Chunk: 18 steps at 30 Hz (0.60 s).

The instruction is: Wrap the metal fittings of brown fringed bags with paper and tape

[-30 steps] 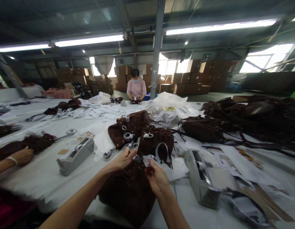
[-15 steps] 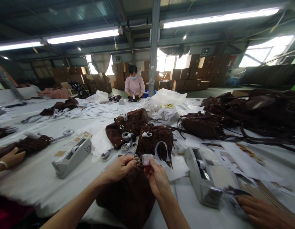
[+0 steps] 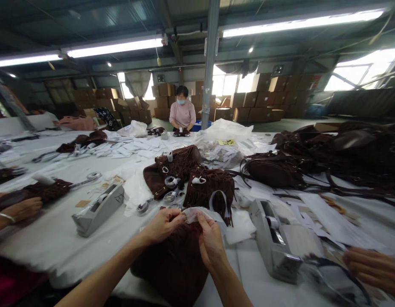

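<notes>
A dark brown suede bag lies in front of me on the table, below both hands. My left hand pinches a gold-coloured ring at the bag's top, mostly hidden by the fingers. With thumb and fingers closed, my right hand grips a thin white wrapping strip. The strip stretches between the two hands and lies against the ring. Just beyond, a fringed brown bag has white wrapping on its fittings, and another fringed bag sits behind it.
Grey tape dispensers stand at left and right. Co-workers' hands show at far left and lower right. Brown bags are heaped at right. A masked person works across the table.
The white strip, bunched in my right hand before, now spans to the ring in my left hand. At lower right, the co-worker's hand has shifted right, away from the clear plastic.
</notes>
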Each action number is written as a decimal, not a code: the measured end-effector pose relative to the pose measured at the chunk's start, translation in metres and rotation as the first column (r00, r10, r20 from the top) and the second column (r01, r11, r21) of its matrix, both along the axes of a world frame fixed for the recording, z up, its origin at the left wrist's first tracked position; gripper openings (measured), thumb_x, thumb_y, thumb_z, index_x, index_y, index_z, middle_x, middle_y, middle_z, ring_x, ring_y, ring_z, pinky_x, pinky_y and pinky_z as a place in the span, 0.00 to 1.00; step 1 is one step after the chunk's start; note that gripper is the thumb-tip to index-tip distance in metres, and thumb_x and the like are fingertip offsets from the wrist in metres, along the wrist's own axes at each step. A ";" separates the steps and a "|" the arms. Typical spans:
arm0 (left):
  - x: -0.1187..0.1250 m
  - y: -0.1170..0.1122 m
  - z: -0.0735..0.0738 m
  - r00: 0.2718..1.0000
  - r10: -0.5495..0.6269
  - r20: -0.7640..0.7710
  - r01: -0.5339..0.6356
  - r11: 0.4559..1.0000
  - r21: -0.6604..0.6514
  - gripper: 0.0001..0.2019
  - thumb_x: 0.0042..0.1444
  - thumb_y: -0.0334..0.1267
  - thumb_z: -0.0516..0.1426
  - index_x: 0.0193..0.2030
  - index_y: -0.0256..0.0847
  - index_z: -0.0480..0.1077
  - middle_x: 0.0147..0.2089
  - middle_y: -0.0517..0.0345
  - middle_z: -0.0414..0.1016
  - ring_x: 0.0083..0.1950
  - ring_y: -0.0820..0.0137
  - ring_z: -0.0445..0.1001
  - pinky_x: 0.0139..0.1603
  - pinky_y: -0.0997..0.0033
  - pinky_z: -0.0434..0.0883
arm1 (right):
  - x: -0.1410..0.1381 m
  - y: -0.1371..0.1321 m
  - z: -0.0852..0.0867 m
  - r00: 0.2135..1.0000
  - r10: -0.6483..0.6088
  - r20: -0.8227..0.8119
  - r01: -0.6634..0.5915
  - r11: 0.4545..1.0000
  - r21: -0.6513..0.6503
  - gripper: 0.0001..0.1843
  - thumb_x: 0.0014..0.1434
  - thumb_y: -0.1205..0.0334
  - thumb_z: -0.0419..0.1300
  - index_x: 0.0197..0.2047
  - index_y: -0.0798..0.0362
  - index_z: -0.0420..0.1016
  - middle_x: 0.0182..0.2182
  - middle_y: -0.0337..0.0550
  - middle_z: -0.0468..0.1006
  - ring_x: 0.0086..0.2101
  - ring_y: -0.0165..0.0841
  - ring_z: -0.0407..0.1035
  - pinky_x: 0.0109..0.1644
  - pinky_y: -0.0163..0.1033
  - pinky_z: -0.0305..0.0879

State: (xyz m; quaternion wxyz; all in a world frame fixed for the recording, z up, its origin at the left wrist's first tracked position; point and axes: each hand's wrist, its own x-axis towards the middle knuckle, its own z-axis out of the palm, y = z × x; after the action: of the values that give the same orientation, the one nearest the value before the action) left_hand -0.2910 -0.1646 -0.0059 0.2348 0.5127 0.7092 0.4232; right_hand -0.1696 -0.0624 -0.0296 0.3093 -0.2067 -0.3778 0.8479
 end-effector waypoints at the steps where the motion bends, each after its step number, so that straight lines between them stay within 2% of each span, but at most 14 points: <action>1: 0.000 0.000 0.000 1.000 0.012 -0.006 -0.012 1.000 -0.002 0.19 0.60 0.49 0.48 0.23 0.40 0.56 0.23 0.66 0.51 0.25 0.76 0.52 0.26 0.75 0.51 | -0.001 -0.001 -0.001 1.000 0.008 -0.009 -0.008 1.000 0.015 0.10 0.48 0.56 0.68 0.31 0.53 0.80 0.28 0.41 0.80 0.29 0.32 0.71 0.33 0.35 0.66; 6: -0.002 0.004 0.001 0.997 0.080 -0.001 -0.080 0.997 -0.010 0.18 0.62 0.48 0.44 0.26 0.40 0.60 0.24 0.65 0.56 0.26 0.74 0.56 0.28 0.73 0.56 | -0.009 -0.008 -0.004 0.998 0.057 -0.037 -0.054 0.995 0.088 0.13 0.52 0.54 0.65 0.36 0.54 0.81 0.32 0.43 0.81 0.34 0.36 0.73 0.39 0.39 0.68; 10: -0.009 0.007 0.004 0.996 0.089 -0.027 -0.089 0.996 0.009 0.12 0.60 0.39 0.42 0.28 0.41 0.59 0.28 0.61 0.63 0.32 0.70 0.62 0.34 0.71 0.60 | -0.017 -0.002 0.000 0.998 0.068 0.008 -0.068 0.977 0.204 0.16 0.54 0.50 0.63 0.38 0.54 0.81 0.31 0.44 0.81 0.34 0.38 0.73 0.40 0.41 0.68; 12: -0.013 0.008 0.006 0.992 0.109 0.061 -0.109 0.994 -0.002 0.05 0.54 0.33 0.44 0.31 0.41 0.58 0.28 0.63 0.60 0.31 0.71 0.61 0.30 0.72 0.59 | -0.020 0.004 0.004 0.996 0.085 0.037 -0.092 0.957 0.275 0.18 0.54 0.48 0.62 0.39 0.54 0.81 0.32 0.45 0.81 0.34 0.38 0.73 0.40 0.42 0.68; 13: -0.014 0.007 0.009 0.983 0.114 0.142 -0.113 0.994 -0.012 0.05 0.51 0.31 0.45 0.33 0.42 0.58 0.27 0.64 0.59 0.28 0.72 0.59 0.26 0.74 0.58 | -0.022 0.008 0.007 0.995 0.088 0.048 -0.099 0.946 0.307 0.19 0.54 0.47 0.62 0.39 0.54 0.81 0.33 0.46 0.81 0.34 0.38 0.72 0.41 0.42 0.68; 16: -0.014 0.003 0.019 0.923 0.036 0.384 -0.043 0.999 0.008 0.13 0.50 0.29 0.46 0.43 0.45 0.55 0.27 0.68 0.58 0.23 0.76 0.56 0.20 0.77 0.52 | -0.026 0.018 0.020 0.993 0.100 0.066 -0.117 0.919 0.376 0.21 0.52 0.46 0.64 0.40 0.55 0.81 0.33 0.46 0.81 0.34 0.38 0.72 0.42 0.41 0.67; 18: -0.014 -0.001 0.026 0.889 -0.071 0.453 0.049 0.997 0.060 0.15 0.53 0.31 0.48 0.48 0.45 0.53 0.29 0.68 0.62 0.23 0.77 0.60 0.20 0.79 0.54 | -0.026 0.023 0.030 0.988 0.139 0.064 -0.153 0.907 0.392 0.21 0.51 0.45 0.65 0.39 0.54 0.82 0.32 0.45 0.81 0.33 0.37 0.71 0.41 0.41 0.67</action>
State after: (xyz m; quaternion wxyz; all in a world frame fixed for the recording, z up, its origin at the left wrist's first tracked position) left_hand -0.3055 -0.1656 0.0197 0.3949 0.4263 0.6083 0.5406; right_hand -0.1960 -0.0398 0.0005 0.2740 -0.1258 -0.5609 0.7710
